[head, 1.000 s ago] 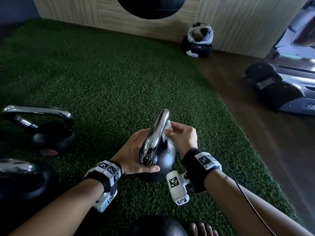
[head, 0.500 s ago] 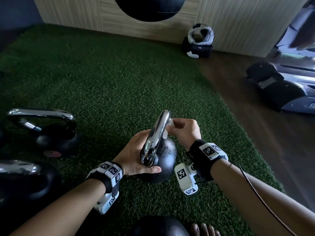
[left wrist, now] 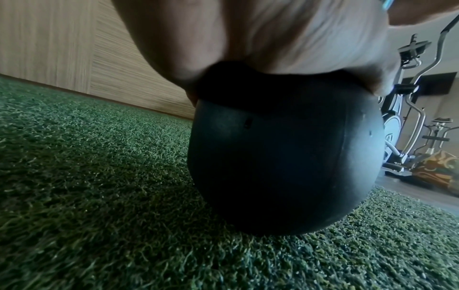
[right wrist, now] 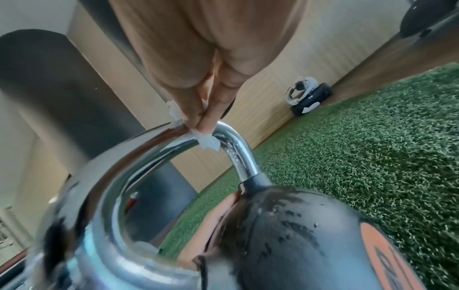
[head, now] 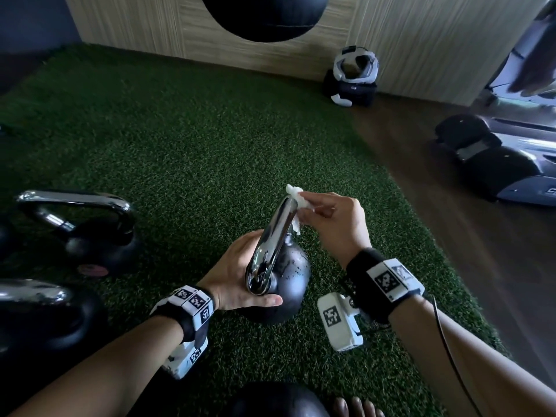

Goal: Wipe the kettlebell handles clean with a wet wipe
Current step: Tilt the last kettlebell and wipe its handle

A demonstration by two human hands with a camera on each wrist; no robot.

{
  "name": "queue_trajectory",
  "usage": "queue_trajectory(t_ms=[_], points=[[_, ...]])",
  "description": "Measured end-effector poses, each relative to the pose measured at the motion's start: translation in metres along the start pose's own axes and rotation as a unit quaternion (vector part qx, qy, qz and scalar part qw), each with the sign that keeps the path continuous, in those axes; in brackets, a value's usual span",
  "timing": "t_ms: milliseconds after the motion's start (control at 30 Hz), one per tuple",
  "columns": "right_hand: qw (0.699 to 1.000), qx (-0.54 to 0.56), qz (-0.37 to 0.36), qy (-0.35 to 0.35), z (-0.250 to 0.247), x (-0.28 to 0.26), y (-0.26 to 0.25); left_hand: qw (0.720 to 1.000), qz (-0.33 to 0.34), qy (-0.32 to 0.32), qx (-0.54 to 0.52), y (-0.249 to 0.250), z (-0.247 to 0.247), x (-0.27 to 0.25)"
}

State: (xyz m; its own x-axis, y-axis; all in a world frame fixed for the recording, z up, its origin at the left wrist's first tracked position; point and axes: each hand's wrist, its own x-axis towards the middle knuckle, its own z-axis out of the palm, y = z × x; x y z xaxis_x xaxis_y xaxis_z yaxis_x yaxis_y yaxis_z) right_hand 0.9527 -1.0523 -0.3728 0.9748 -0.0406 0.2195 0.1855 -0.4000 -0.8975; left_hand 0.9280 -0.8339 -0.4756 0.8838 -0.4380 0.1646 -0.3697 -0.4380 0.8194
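A black kettlebell [head: 293,275] with a chrome handle [head: 275,236] stands on green turf in the middle of the head view. My left hand [head: 240,272] cups the ball from the left, thumb across its front; in the left wrist view the palm [left wrist: 273,39] lies over the top of the ball [left wrist: 285,166]. My right hand [head: 307,210] pinches a crumpled white wet wipe [head: 296,195] against the far upper bend of the handle. The right wrist view shows the fingertips [right wrist: 201,117] pressing the wipe [right wrist: 207,140] onto the chrome handle [right wrist: 238,153].
Two more chrome-handled kettlebells [head: 90,233] [head: 36,314] sit at the left. A black ball [head: 264,16] hangs at the top, a headset on a black box [head: 353,76] stands by the wall, and a machine base [head: 496,164] rests on the wood floor at right. Bare toes [head: 355,406] show at the bottom.
My right hand has slid the wipe up the handle toward its far top bend, so the wipe now sticks out above the chrome. The left hand keeps holding the ball.
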Motion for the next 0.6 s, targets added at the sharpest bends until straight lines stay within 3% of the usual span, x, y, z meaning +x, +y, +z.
queue_trajectory(t_ms=[233, 433, 600], points=[[0.993, 0.115, 0.004, -0.037, 0.01, -0.041, -0.008, 1.0, -0.013, -0.003, -0.02, -0.006, 0.002, 0.001], [0.962, 0.227, 0.125, -0.084, 0.002, -0.035, -0.017, 1.0, -0.011, -0.003, -0.009, -0.003, 0.003, 0.001], [0.94, 0.244, 0.198, -0.134, 0.004, -0.06, -0.02, 1.0, -0.014, -0.013, -0.018, -0.007, 0.004, 0.002]])
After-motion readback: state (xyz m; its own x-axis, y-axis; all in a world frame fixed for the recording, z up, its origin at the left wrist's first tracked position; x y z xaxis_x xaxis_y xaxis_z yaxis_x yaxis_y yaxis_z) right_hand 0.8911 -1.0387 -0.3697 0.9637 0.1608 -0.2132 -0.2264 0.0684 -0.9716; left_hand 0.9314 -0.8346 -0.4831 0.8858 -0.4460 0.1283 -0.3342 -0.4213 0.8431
